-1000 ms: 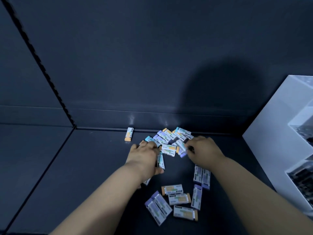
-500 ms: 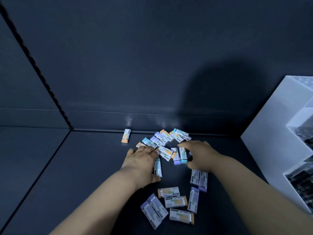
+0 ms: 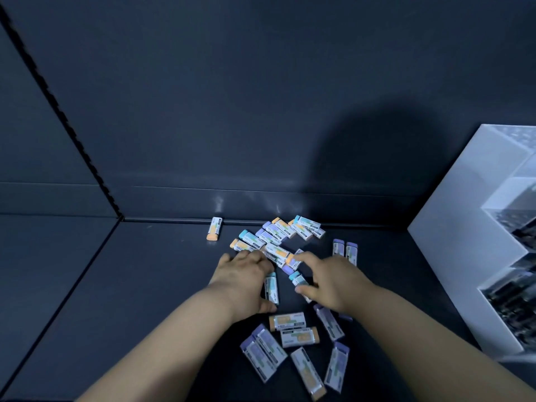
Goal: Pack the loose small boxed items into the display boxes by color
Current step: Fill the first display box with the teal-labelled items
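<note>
A white stepped display case with clear compartment fronts [image 3: 452, 256] is seen at the right edge of the frame; dark, blurred contents are visible behind the clear panels, but what they are cannot be told. The dark matte shelf surface [image 3: 130, 300] fills the lower half of the frame and is met at mid-height by a dark back wall [image 3: 232, 97], with a perforated upright strip [image 3: 58, 108] running diagonally down from the upper left. Small white rectangular boxes with coloured end caps are scattered at centre: a far pile of boxes [image 3: 285, 230] in orange, teal and purple lies just before the wall, a lone orange-capped box [image 3: 214, 229] is set apart to its left, two purple-capped boxes [image 3: 345, 250] lie side by side to the right, and a near cluster of purple and orange boxes [image 3: 293, 349] is spread at lower centre. The left hand [image 3: 243, 281] is laid palm down over the pile's near edge, fingers curled, with a teal-capped box [image 3: 272, 287] touching its thumb side; whether anything is gripped cannot be told. The right hand [image 3: 333, 285] is closed loosely around a second teal-capped box [image 3: 298, 279], held between thumb and fingers just above the surface.
</note>
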Demonstrator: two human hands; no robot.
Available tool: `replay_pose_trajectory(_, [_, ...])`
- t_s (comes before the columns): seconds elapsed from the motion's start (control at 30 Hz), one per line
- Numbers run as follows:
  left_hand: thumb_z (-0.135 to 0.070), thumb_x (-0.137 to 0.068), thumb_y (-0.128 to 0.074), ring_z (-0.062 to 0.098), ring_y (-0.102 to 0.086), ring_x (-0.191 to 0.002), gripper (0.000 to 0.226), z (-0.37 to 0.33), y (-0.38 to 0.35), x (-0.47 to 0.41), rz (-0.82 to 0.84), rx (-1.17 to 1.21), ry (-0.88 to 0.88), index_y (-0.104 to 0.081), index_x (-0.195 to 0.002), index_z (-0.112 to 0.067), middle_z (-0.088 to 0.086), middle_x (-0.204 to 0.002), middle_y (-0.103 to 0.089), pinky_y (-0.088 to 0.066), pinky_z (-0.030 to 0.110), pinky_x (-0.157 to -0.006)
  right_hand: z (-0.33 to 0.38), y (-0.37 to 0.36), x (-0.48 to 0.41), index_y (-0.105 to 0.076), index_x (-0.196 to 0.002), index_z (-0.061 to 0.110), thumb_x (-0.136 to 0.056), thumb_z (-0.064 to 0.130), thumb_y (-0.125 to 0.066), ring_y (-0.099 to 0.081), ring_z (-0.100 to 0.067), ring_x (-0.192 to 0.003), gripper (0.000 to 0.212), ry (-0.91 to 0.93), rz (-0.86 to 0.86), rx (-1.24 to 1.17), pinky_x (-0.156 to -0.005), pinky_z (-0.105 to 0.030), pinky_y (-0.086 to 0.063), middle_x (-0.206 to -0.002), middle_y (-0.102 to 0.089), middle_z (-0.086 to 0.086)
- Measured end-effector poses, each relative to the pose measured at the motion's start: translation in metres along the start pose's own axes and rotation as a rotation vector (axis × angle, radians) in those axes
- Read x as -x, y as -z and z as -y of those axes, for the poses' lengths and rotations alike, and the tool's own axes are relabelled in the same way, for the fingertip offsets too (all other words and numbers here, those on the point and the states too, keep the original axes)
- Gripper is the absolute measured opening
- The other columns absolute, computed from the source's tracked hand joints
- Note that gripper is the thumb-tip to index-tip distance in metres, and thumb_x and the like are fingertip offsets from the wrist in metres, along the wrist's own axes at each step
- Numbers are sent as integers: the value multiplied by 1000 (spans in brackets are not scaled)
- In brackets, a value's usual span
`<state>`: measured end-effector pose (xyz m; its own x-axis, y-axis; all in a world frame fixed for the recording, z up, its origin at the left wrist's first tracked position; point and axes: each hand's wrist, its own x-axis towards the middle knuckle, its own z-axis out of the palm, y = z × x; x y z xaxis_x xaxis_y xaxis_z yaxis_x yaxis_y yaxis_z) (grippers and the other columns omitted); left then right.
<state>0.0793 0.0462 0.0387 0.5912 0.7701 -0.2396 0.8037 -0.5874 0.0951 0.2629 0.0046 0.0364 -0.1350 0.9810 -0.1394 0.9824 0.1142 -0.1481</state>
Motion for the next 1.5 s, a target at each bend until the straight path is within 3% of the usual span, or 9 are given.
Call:
replay_pose_trajectory(0.13, [-57,-81,-61,14,-23,-137,72,0,-1,0,9,8,-11,-33,-142,-31,-9,-148,-28,-20,37,-109,4,-4,1,-33,-143,28,-96,36,-50,-54,-20,-84,51,8,8,-157,-74,-22,-26,-75,-61,6])
replay_pose_trajectory(0.23, [-57,-82,-61,14,-20,-139,77,1,-1,1,17,13,-13,-28,-147,-30,-9,-151,-23,-18,37,-111,-2,0,2,-43,-136,31,-91,31,-55,-52,-13,-100,47,32,-3,-161,-88,-22,-33,-98,-61,11])
replay_pose_trajectory(0.37, [-58,-81,-61,13,-18,-139,77,2,-4,1,15,29,-12,-29,-146,-30,-9,-152,-21,-17,37,-111,-6,3,3,-46,-133,31,-79,53,-65,-43,-13,-118,61,37,95,-30,-99,-30,-29,-124,-49,9])
replay_pose_trajectory(0.57, [-59,-80,-61,12,-19,-139,79,3,-6,2,-8,25,-19,-29,-146,-29,-10,-151,-23,-17,35,-110,3,-2,0,-47,-133,28,-73,65,-63,-41,-14,-120,72,-6,99,21,-106,-34,-27,-127,-49,7])
replay_pose_trajectory(0.83, [-60,-78,-63,14,-27,-134,76,0,-2,3,-79,-3,-31,-36,-143,-32,-9,-141,-34,-18,30,-107,8,1,0,-47,-134,26,-75,59,-62,-40,-16,-120,70,27,73,67,-103,-33,-28,-127,-48,5])
replay_pose_trajectory(1.07, [-61,-79,-62,20,-52,-116,72,-4,7,17,-99,-33,36,-39,-140,-30,-5,-127,-54,-38,30,-92,6,18,3,-46,-136,29,-77,55,-64,-42,-13,-115,68,140,0,-50,-92,-26,-35,-117,-48,7])
replay_pose_trajectory(1.37, [-65,-77,-60,17,-56,-110,71,26,18,53,-169,-40,191,-38,-137,-35,-9,-121,-58,-36,27,-88,47,20,-13,-43,-136,31,-77,61,-60,-43,-12,-121,69,294,26,16,-103,-28,-32,-126,-47,10])
replay_pose_trajectory(1.5, [-67,-78,-57,16,-54,-114,74,61,15,85,-188,-57,228,-35,-139,-33,-8,-123,-56,-35,28,-90,88,21,-24,-49,-128,34,-74,59,-63,-45,-12,-119,61,354,-17,13,-100,-27,-32,-121,-49,11])
